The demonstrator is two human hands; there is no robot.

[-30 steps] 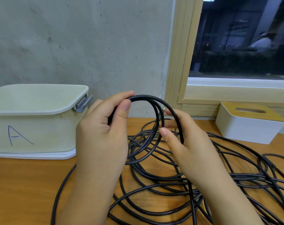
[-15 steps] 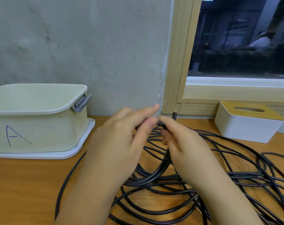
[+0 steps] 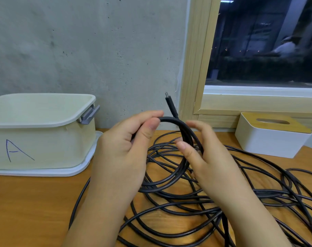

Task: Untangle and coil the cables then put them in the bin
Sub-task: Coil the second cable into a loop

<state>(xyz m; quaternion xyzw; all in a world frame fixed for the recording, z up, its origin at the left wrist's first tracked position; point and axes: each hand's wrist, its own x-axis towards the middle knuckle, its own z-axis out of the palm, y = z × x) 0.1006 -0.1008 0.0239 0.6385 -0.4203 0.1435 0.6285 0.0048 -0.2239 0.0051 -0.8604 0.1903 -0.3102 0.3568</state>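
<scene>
I'm coiling: my left hand (image 3: 123, 148) pinches the cable (image 3: 171, 120) loop, right hand (image 3: 203, 157) seemingly gripping it, next turn from the tangle (image 3: 196, 198) at 5 o'clock.

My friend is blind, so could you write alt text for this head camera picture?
Two hands hold up a loop of black cable: the left hand pinches it, the right hand curls round it, its plug pointing up. More cable lies tangled on the wooden table, beside a cream bin marked A.

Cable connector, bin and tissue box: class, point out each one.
Cable connector (image 3: 170, 102), head view: on the plug's black body.
Bin (image 3: 50, 147), head view: on its front wall.
Tissue box (image 3: 269, 141), head view: on its white front side.
</scene>
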